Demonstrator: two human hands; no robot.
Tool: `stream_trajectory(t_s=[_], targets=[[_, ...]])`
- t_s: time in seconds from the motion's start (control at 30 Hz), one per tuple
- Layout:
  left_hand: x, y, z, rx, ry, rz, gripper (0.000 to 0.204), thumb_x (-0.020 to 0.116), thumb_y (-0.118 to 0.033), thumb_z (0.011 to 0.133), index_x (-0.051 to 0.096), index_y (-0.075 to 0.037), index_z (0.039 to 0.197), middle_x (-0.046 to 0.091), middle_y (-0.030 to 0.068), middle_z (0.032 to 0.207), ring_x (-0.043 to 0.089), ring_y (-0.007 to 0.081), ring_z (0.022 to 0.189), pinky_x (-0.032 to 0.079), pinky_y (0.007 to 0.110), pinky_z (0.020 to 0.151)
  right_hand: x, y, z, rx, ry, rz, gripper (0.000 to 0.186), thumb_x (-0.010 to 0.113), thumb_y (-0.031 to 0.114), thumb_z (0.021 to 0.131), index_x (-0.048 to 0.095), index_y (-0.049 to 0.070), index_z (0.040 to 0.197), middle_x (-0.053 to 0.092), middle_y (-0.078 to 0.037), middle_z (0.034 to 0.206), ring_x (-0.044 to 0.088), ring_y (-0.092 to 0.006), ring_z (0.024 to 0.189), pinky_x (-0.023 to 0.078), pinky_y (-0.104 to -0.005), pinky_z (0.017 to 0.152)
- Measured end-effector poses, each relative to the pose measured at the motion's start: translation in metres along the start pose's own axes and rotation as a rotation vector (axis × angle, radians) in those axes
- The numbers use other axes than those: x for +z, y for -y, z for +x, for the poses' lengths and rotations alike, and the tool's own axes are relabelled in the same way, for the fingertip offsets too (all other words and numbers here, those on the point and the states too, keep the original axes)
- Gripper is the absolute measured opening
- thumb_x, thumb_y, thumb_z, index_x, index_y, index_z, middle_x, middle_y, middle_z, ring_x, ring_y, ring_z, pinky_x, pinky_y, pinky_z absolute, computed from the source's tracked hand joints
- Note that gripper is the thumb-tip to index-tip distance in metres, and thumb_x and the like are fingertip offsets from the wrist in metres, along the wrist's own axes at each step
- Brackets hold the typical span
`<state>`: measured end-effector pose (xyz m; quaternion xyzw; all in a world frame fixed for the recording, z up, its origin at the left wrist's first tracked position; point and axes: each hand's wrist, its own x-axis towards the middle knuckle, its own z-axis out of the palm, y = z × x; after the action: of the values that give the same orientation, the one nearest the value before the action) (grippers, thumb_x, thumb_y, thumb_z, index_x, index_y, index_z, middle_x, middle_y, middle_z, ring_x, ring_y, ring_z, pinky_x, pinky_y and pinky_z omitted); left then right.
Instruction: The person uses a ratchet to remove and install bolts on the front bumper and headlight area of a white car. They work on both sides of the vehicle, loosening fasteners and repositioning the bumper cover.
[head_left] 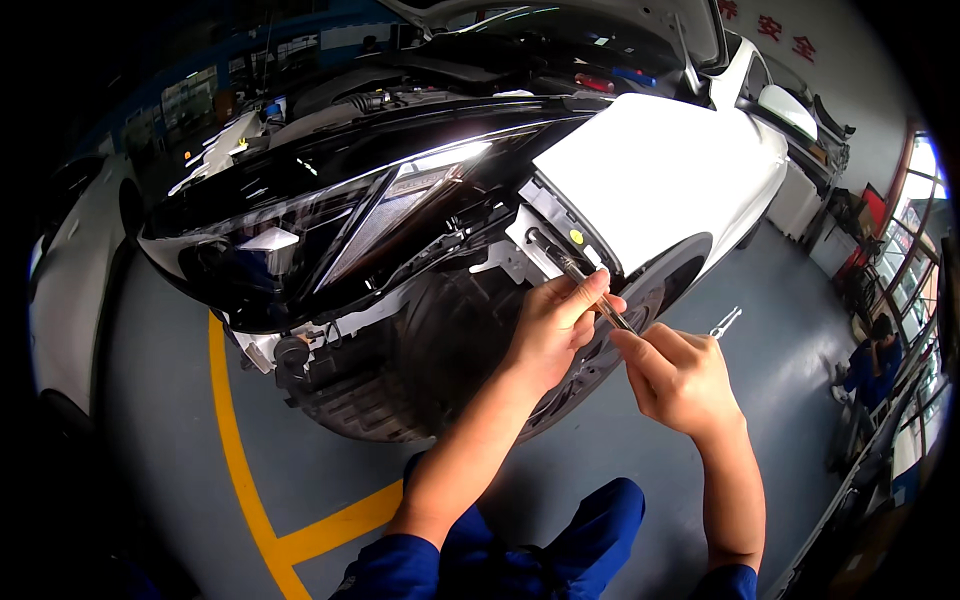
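Nearest us, it's the right hand (685, 378), fingers wrapped round the lower end of a slim metal rod (614, 316), while the left hand (550, 330) clamps the shaft farther up between thumb and fingers. That rod's long axis runs on a slant, lower right to upper left, its far tip aimed at the pale bracket (522, 226) beside the front edge of the white fender (650, 165), and whether it's seated, can't tell! Beyond, the headlight (405, 200) sits left, the wheel (588, 376) below.
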<state>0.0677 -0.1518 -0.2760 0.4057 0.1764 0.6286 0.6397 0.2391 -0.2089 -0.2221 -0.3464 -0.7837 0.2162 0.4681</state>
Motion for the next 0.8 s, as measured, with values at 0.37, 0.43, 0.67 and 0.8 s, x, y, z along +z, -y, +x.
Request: stream_trajectory(t_s=[0.37,0.43,0.67,0.8], targets=[[0.001,-0.001,0.006,-0.035,0.100,-0.202,0.021,0.062,-0.023,0.104,0.066,-0.003,0.109,0.071,0.0107,0.107,0.033,0.0020,0.053,0.029,0.019,0.050,-0.009,-0.007,0.005,0.127,-0.041,0.228,0.015,0.068,0.004,0.095,0.067,0.001,0.109,0.061,-0.003,0.073,0.049,-0.0082,0.049,0.036,-0.0257,0.043],[0.001,0.000,0.008,-0.059,0.052,-0.121,0.020,0.064,-0.023,0.103,0.065,-0.003,0.105,0.072,0.0095,0.101,0.034,0.0021,0.052,0.029,0.019,0.049,-0.009,-0.024,0.011,-0.423,-0.075,-0.280,0.023,0.073,-0.001,0.087,0.067,0.001,0.109,0.058,-0.004,0.068,0.051,-0.0156,0.048,0.039,-0.0304,0.042],[0.005,-0.004,0.003,-0.059,-0.013,-0.075,0.027,0.060,-0.027,0.105,0.065,-0.001,0.109,0.071,0.0119,0.104,0.035,0.0023,0.053,0.031,0.018,0.051,0.005,0.004,0.000,0.654,-0.157,0.760,0.024,0.065,0.008,0.097,0.064,-0.003,0.119,0.051,-0.003,0.067,0.041,-0.0069,0.048,0.029,-0.0255,0.041],[0.002,-0.005,0.007,-0.030,0.071,-0.144,0.028,0.056,-0.026,0.107,0.066,-0.001,0.113,0.069,0.0114,0.110,0.036,0.0024,0.057,0.031,0.018,0.052,-0.011,0.018,0.013,0.623,-0.080,0.857,0.027,0.062,0.013,0.100,0.063,-0.006,0.119,0.054,-0.003,0.071,0.041,-0.0069,0.048,0.030,-0.0229,0.042]])
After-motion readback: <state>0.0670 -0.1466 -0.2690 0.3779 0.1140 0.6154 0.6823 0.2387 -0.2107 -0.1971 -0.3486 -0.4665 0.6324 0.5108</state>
